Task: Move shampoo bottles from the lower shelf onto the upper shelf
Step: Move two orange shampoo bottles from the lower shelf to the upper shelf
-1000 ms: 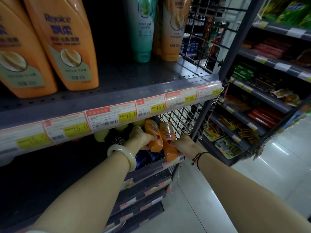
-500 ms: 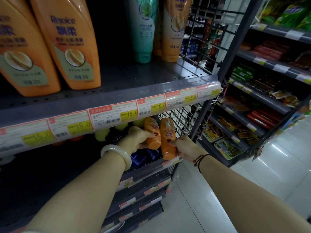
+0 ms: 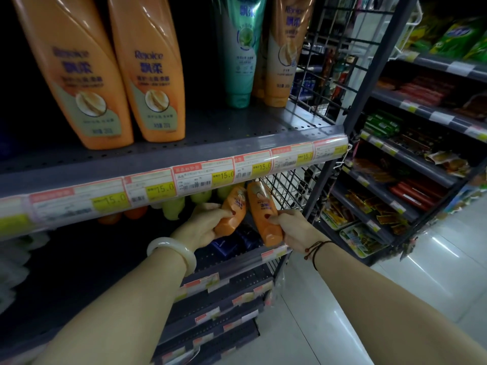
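My left hand (image 3: 201,225) grips a small orange shampoo bottle (image 3: 233,212) just under the upper shelf's front edge. My right hand (image 3: 295,227) grips a second orange shampoo bottle (image 3: 264,214) beside it, tilted with its cap end down. Both bottles hang above the lower shelf (image 3: 237,262). The upper shelf (image 3: 210,133) carries two large orange bottles (image 3: 150,72) at the left, then a green tube (image 3: 241,48) and another orange bottle (image 3: 284,51) at the right.
Price labels (image 3: 203,177) line the upper shelf's front rail. Dark blue packs (image 3: 232,243) and pale green and orange caps (image 3: 174,206) sit on the lower shelf. A wire grid panel (image 3: 324,75) closes the right end. A snack rack (image 3: 395,167) stands right, over a white tiled floor (image 3: 434,272).
Both hands have lifted their orange bottles slightly up and outward from the lower shelf, toward the upper shelf's front rail. The view has shifted a little to the left.
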